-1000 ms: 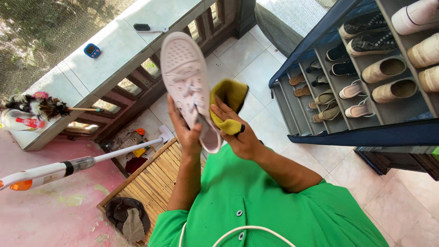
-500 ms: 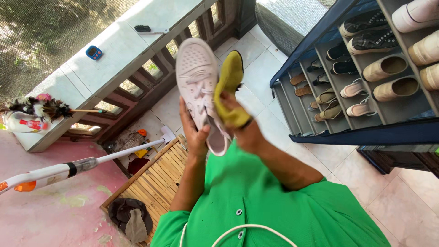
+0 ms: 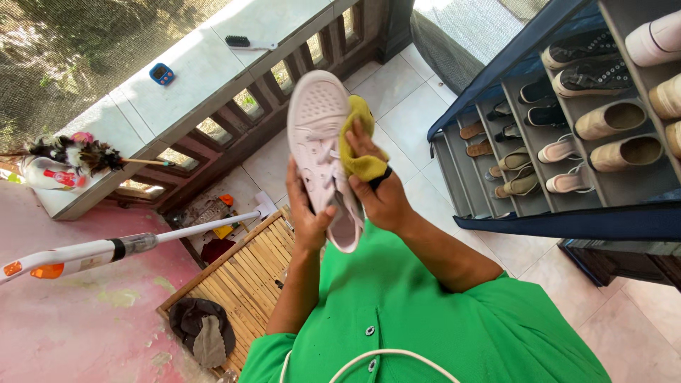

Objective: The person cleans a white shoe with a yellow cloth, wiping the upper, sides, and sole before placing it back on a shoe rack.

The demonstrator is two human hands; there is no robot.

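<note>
From the head view, the left hand (image 3: 308, 213) grips a pale pink sneaker (image 3: 320, 142) from below, toe up, in front of the green shirt (image 3: 425, 319). The right hand (image 3: 379, 195) is closed on a yellow cloth (image 3: 358, 145), pressing it against the sneaker's side, with the shoe rack (image 3: 567, 213) off to the right.

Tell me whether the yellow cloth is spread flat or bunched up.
Bunched up. The yellow cloth is wadded in the right hand and pressed against the side of the white sneaker.
</note>
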